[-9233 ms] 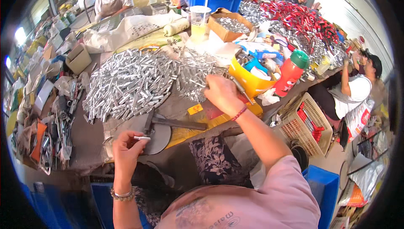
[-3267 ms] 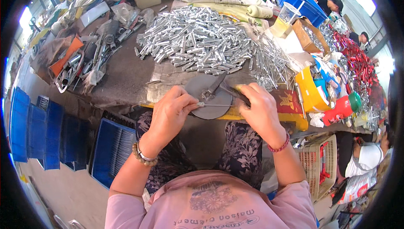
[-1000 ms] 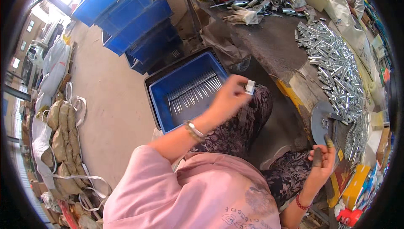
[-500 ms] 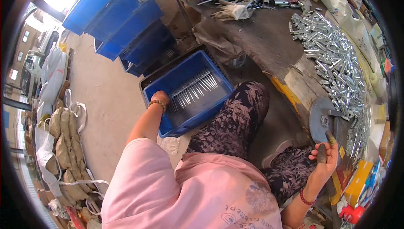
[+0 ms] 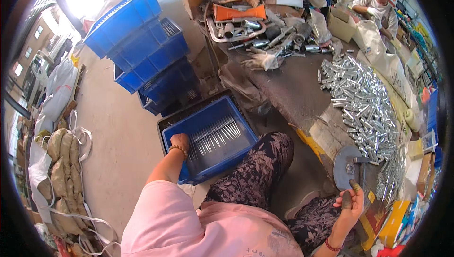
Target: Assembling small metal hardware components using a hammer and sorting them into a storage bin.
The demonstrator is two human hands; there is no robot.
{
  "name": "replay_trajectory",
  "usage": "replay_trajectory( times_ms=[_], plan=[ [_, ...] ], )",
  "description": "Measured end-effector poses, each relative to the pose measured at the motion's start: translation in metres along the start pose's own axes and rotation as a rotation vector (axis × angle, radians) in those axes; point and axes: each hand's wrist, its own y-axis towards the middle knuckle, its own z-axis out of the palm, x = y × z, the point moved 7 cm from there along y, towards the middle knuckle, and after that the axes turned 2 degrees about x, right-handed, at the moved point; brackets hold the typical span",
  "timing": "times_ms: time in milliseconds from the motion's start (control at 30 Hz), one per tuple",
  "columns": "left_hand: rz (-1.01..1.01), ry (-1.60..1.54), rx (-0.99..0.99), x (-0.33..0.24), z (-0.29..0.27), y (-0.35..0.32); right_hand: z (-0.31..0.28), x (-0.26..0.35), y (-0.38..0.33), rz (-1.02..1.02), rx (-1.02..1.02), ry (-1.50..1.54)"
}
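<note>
My left hand (image 5: 179, 141) is inside a blue plastic crate (image 5: 208, 177), at the left end of a row of thin metal rods (image 5: 217, 135). Its fingers are curled closed and turned away, so anything in them is hidden. Near the lower edge of a round grey metal disc (image 5: 346, 168), my right hand (image 5: 349, 203) is raised with palm up. Dark and yellowish covers sit on its thumb and index finger, which are apart with nothing seen between them. Shiny metal sleeves (image 5: 362, 108) lie in a big heap on the bench beyond the disc.
Stacked blue crates (image 5: 146, 49) stand ahead at left. The dark bench (image 5: 288, 84) carries tools, a work glove (image 5: 265, 60) and a cardboard box (image 5: 341, 24). Brown sacks (image 5: 61, 162) with white straps line the left side. Another person (image 5: 378, 6) sits at far right.
The view has tilted upward, bringing more of the bench and the other person into sight. My left hand stays at the row's left end; my right hand stays by the disc.
</note>
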Motion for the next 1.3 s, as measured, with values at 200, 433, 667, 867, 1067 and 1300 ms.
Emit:
replay_trajectory(
  times_ms=[200, 433, 667, 867, 1067, 1300],
  plan=[
    [0.169, 0.222, -0.139, 0.014, -0.011, -0.005, 0.004, -0.002, 0.006, -0.023, 0.049, 0.060],
    [0.476, -0.430, -0.624, -0.084, -0.221, -0.111, -0.001, -0.004, 0.002, 0.008, 0.070, 0.146],
    [1.147, -1.125, -0.763, -0.203, -0.380, -0.277, 0.011, 0.011, -0.003, -0.039, 0.136, 0.140],
    [1.369, -0.905, -0.642, -0.299, -0.416, -0.319, -0.012, 0.027, -0.019, -0.089, 0.138, 0.056],
    [1.249, -0.803, -0.798, -0.348, -0.431, -0.292, -0.029, 0.015, -0.026, -0.060, 0.110, 0.030],
    [1.269, -0.660, -0.699, -0.356, -0.438, -0.287, -0.028, 0.012, -0.028, -0.032, 0.162, 0.027]
  ],
)
